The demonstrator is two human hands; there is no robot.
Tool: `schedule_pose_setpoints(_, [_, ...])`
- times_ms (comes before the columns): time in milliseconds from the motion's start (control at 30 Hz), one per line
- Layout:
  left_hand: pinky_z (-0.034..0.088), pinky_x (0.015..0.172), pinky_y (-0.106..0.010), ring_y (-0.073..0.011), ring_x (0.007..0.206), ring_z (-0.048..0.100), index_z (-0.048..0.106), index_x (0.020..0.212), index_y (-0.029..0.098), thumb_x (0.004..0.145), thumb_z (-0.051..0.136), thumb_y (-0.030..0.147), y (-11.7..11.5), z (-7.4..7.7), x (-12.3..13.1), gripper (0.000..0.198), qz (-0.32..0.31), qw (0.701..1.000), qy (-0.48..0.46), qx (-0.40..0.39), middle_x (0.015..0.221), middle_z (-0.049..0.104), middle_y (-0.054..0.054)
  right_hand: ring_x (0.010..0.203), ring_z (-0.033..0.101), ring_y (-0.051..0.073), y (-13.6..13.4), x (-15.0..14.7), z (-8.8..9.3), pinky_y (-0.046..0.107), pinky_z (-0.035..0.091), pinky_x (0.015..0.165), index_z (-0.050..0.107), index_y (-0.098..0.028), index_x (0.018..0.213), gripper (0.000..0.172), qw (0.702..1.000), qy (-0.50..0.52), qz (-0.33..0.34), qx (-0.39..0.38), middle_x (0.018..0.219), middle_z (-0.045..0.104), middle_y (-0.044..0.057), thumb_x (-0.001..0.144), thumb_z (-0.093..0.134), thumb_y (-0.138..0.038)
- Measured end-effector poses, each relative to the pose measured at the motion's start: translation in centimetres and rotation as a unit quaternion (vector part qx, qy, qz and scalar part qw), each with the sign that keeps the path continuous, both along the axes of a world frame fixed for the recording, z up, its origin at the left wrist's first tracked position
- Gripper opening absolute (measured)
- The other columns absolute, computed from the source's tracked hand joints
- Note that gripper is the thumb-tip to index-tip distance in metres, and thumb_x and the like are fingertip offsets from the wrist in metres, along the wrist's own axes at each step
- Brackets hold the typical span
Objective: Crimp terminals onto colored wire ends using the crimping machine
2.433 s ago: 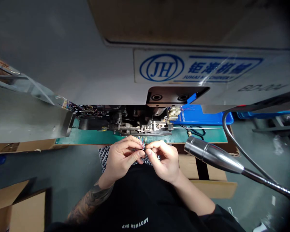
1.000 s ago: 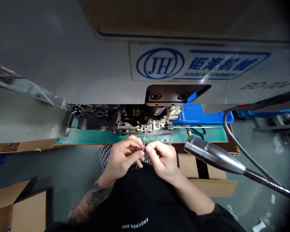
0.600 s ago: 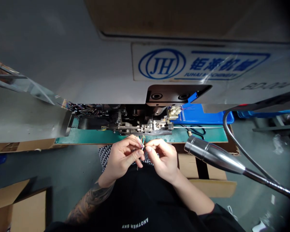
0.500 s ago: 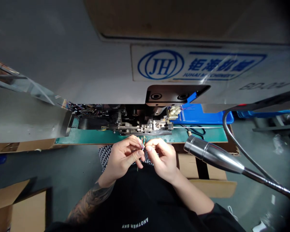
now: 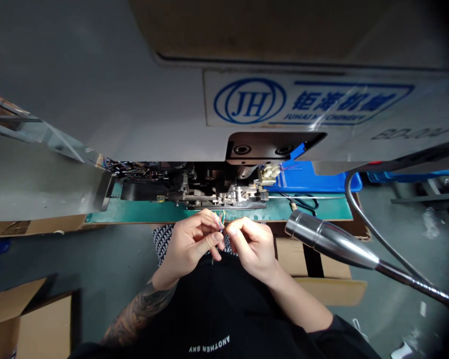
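Note:
Thin coloured wires [image 5: 221,220] fan upward from a bundle pinched between the thumb and fingers of my left hand [image 5: 195,242]. Beside them, my right hand [image 5: 251,246] is closed, thumb against index finger, at the right edge of the fan. A wire strand seems to be in that pinch, though the fingertips hide most of it. Both hands are in front of my body, just short of the green table edge [image 5: 142,213]. Directly beyond them is the metal mechanism of the machine [image 5: 228,197].
A large grey machine housing [image 5: 153,119] overhangs the table. Loose wires [image 5: 138,171] lie at its left. To the right are a blue tray [image 5: 314,180], black-handled scissors [image 5: 307,203] and a metal gooseneck lamp [image 5: 329,240]. Cardboard boxes [image 5: 45,324] stand on the floor.
My right hand has shifted very slightly to the right, away from the wires. My left hand holds the bundle in nearly the same place.

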State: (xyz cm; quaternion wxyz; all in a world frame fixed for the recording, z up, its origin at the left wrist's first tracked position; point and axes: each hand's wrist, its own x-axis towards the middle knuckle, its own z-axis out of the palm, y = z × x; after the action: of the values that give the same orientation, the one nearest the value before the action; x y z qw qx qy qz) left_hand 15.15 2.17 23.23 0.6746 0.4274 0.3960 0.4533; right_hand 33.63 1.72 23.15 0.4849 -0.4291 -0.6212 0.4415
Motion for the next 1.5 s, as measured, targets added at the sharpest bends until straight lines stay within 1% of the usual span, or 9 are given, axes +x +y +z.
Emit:
schedule_pose_setpoints(133, [0.068, 0.045, -0.024, -0.0138, 0.063, 0.075, 0.074, 0.095, 0.012, 0.093, 0.086, 0.031, 0.00, -0.08, -0.06, 0.023, 0.008, 1.000, 0.013, -0.005, 0.100, 0.064, -0.004, 0.048, 0.058, 0.011, 0.05, -0.16, 0.25, 0.024, 0.049, 0.047, 0.072, -0.022, 0.102, 0.003, 1.000, 0.002, -0.015, 0.010, 0.065, 0.070, -0.004, 0.104, 0.069, -0.022])
schedule_pose_setpoints(400, [0.068, 0.046, -0.024, -0.0132, 0.064, 0.076, 0.076, 0.095, 0.012, 0.094, 0.085, 0.027, 0.15, 0.05, -0.09, 0.017, 0.003, 1.000, 0.009, 0.011, 0.101, 0.063, -0.004, 0.050, 0.062, 0.010, 0.19, -0.22, 0.75, 0.022, 0.049, 0.048, 0.070, -0.020, 0.094, 0.014, 0.998, -0.008, -0.021, 0.054, 0.070, 0.076, -0.002, 0.102, 0.066, -0.009])
schedule_pose_setpoints(567, [0.069, 0.047, -0.023, -0.0129, 0.065, 0.076, 0.076, 0.095, 0.012, 0.094, 0.085, 0.023, 0.07, -0.05, -0.09, 0.014, 0.003, 1.000, 0.005, 0.015, 0.103, 0.064, -0.004, 0.057, 0.067, 0.010, 0.37, 0.09, 0.69, 0.022, 0.052, 0.057, 0.071, -0.019, 0.086, 0.020, 0.996, -0.021, -0.016, 0.081, 0.071, 0.077, -0.002, 0.101, 0.067, -0.007])
schedule_pose_setpoints(700, [0.069, 0.047, -0.023, -0.0137, 0.066, 0.077, 0.077, 0.097, 0.012, 0.095, 0.085, 0.022, 0.01, -0.22, -0.15, 0.012, 0.001, 1.000, -0.004, 0.011, 0.102, 0.064, -0.004, 0.058, 0.066, 0.010, 0.39, 0.27, 0.41, 0.023, 0.053, 0.060, 0.072, -0.020, 0.082, 0.024, 0.997, -0.024, -0.011, 0.066, 0.071, 0.076, -0.003, 0.103, 0.068, -0.009])
schedule_pose_setpoints(867, [0.069, 0.047, -0.023, -0.0136, 0.066, 0.077, 0.077, 0.096, 0.012, 0.095, 0.084, 0.022, 0.09, -0.27, -0.16, 0.012, 0.001, 1.000, -0.006, 0.014, 0.100, 0.064, -0.003, 0.050, 0.056, 0.010, 0.16, 0.09, 0.24, 0.024, 0.049, 0.053, 0.073, -0.021, 0.097, 0.008, 0.999, -0.007, -0.026, 0.041, 0.066, 0.070, -0.005, 0.099, 0.071, -0.013])
schedule_pose_setpoints(1100, [0.069, 0.046, -0.023, -0.0139, 0.065, 0.077, 0.077, 0.095, 0.012, 0.094, 0.085, 0.022, 0.06, -0.23, -0.07, 0.014, 0.000, 1.000, -0.007, 0.012, 0.099, 0.064, -0.003, 0.051, 0.058, 0.010, 0.31, -0.05, 0.59, 0.023, 0.048, 0.053, 0.071, -0.020, 0.086, 0.018, 0.997, -0.017, -0.034, 0.060, 0.067, 0.074, -0.003, 0.100, 0.069, -0.009])
schedule_pose_setpoints(1233, [0.069, 0.046, -0.023, -0.0144, 0.066, 0.078, 0.077, 0.095, 0.012, 0.095, 0.085, 0.022, 0.00, -0.32, -0.11, 0.013, -0.004, 1.000, -0.010, 0.007, 0.099, 0.064, -0.004, 0.056, 0.065, 0.010, 0.44, 0.08, 0.60, 0.023, 0.051, 0.057, 0.071, -0.020, 0.081, 0.024, 0.997, -0.011, -0.016, 0.072, 0.070, 0.077, -0.003, 0.101, 0.068, -0.007])
schedule_pose_setpoints(1400, [0.069, 0.046, -0.024, -0.0153, 0.066, 0.078, 0.077, 0.096, 0.013, 0.095, 0.085, 0.022, 0.06, -0.47, -0.14, 0.013, -0.009, 1.000, -0.030, -0.002, 0.098, 0.065, -0.003, 0.057, 0.067, 0.009, 0.39, 0.23, 0.31, 0.022, 0.054, 0.061, 0.070, -0.021, 0.076, 0.030, 0.999, 0.000, -0.002, 0.051, 0.069, 0.077, -0.005, 0.103, 0.067, -0.008])
schedule_pose_setpoints(1500, [0.069, 0.047, -0.023, -0.0157, 0.066, 0.079, 0.077, 0.096, 0.012, 0.095, 0.085, 0.024, 0.05, -0.56, -0.19, 0.014, -0.006, 0.999, -0.035, -0.011, 0.096, 0.066, -0.003, 0.053, 0.063, 0.009, 0.20, 0.19, 0.20, 0.022, 0.053, 0.057, 0.074, -0.021, 0.090, 0.013, 0.999, 0.002, -0.018, 0.040, 0.067, 0.072, -0.005, 0.099, 0.071, -0.012])
